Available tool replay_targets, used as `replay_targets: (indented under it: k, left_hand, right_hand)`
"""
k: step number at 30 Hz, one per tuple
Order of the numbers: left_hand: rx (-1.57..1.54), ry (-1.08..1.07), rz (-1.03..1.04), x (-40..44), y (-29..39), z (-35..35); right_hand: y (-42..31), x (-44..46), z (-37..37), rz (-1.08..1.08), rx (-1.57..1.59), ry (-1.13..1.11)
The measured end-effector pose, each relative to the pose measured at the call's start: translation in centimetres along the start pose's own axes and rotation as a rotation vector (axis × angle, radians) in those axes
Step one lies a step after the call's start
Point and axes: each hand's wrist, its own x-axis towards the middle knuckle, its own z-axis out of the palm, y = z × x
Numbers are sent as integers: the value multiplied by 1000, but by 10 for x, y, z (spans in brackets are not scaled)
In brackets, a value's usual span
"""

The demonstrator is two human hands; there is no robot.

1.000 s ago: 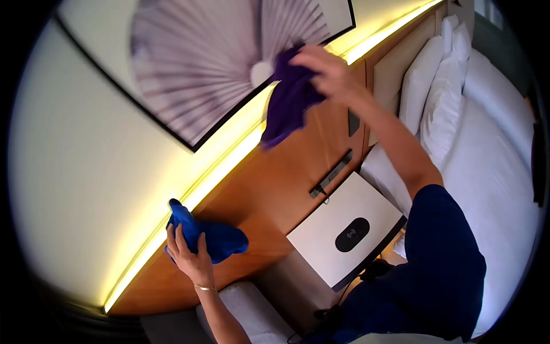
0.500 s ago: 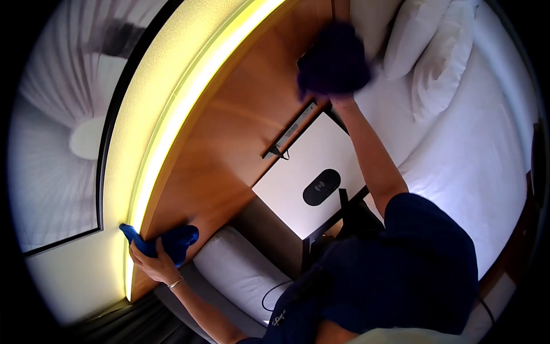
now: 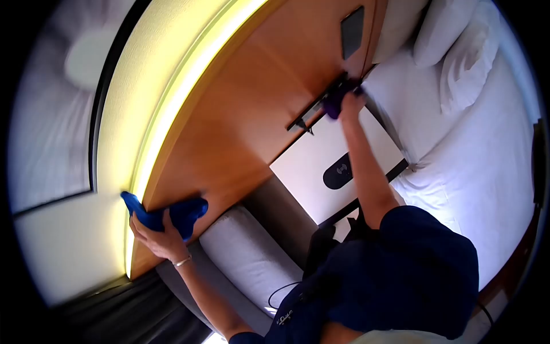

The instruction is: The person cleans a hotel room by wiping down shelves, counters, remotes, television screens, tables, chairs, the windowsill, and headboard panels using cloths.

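My left hand (image 3: 159,236), a bracelet at its wrist, grips a bright blue cloth (image 3: 182,218) at the lit edge of the wood panel (image 3: 229,114). One end of the cloth hangs over the light strip, the rest lies on the wood. Higher up, my right hand (image 3: 352,105) is closed on a dark purple cloth (image 3: 337,103) at the upper part of a narrow black socket strip (image 3: 312,109). The cloth is bunched, slightly blurred, and covers part of the strip. Below that arm is the white-topped bedside table (image 3: 303,172).
A black wireless charging pad (image 3: 338,171) is on the table, partly behind my right forearm. A dark rectangular panel (image 3: 352,33) is on the wood. White bedding (image 3: 481,155) and pillows (image 3: 452,34) lie right; a grey sofa (image 3: 246,246) and dark curtain (image 3: 126,315) are below.
My right hand has come down with the purple cloth from the upper wood panel to the socket strip, uncovering the dark rectangular panel. My left hand keeps its hold; the whole view has shifted slightly.
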Motion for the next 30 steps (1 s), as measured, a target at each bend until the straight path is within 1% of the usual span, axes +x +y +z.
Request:
replay_targets:
  k: [1,2,3,4,5,6,7,8,9,10,11,12,13,14,15,16,17,18,19,20,21,22,23,24,25,26,27,28,29,30]
  left_hand:
    - [-49,38,20,-1,-4,3]
    - [-29,86,46,-6,-7,4]
    - [-25,143,77,-8,-8,10]
    - [-78,221,138,-12,-12,17]
    - [-137,300,203,-18,-16,24]
    - [-211,349,258,-25,-23,36]
    - [-268,406,339,-30,-28,47]
    - [-337,381,472,-40,-47,70]
    - [-400,347,603,-53,-61,93]
    - [-327,225,641,-67,-61,98]
    - [-249,101,680,-82,-61,101]
    - [-210,-8,714,-97,-70,111]
    - [-161,-106,743,-111,-83,122]
    - [-193,-142,750,-125,-100,131]
    - [-199,-340,709,-143,-123,143]
    - [-110,-586,666,-159,-141,146]
    - [-77,-792,532,-189,-169,172]
    - [-57,-1102,248,-223,-202,200]
    - [-62,-1276,248,-249,-218,202]
    - [-63,-1446,248,-260,-227,201]
    - [-62,-1438,236,-259,-220,192]
    - [-187,-1376,301,-258,-206,175]
    - [-305,-1317,361,-252,-190,154]
    - [-357,-1173,421,-231,-164,135]
    - [-458,-958,487,-201,-132,107]
    - [-658,-581,629,-169,-103,88]
    - [-653,-261,693,-131,-69,56]
    - [-638,-74,656,-104,-41,31]
    - [-663,102,613,-84,-17,22]
    - [-705,255,611,-71,-1,34]
  right_hand:
    - [-13,2,10,-89,-68,-25]
    - [-22,-1,31,-162,-205,42]
    - [-60,-50,58,-170,-357,11]
    - [-57,-83,67,-510,-490,-15]
    - [-41,-111,67,-622,-765,4]
    - [-39,-163,65,-552,-758,-96]
    - [-19,-213,60,-526,-827,-145]
    - [9,-266,54,-329,-891,-149]
    - [88,-307,35,-346,-1119,-103]
    - [126,-357,12,150,-1425,-460]
    - [72,-400,-1,451,-1518,-951]
    - [144,-441,-42,741,-878,-1131]
    - [176,-476,-64,660,-972,-1400]
    - [105,-502,-55,628,-1105,-1564]
    - [91,-520,-66,614,-1023,-1788]
    - [55,-529,-71,625,-1003,-1947]
    - [62,-529,-92,649,-938,-2159]
    - [44,-519,-106,617,-956,-2272]
    - [29,-501,-125,574,-991,-2286]
    - [17,-475,-149,475,-1012,-2261]
    - [11,-444,-187,444,-964,-2145]
    - [-21,-419,-211,591,-1210,-1844]
    - [-38,-391,-249,405,-1303,-1644]
    - [-75,-377,-268,474,-1430,-1365]
    - [-85,-352,-323,230,-1534,-1224]
    - [-83,-320,-396,485,-1384,-887]
    - [-148,-339,-373,761,-1129,-550]
    - [-147,-320,-436,604,-1128,-389]
    - [-179,-328,-441,667,-1068,-171]
    - [-187,-320,-494,444,-1026,-116]
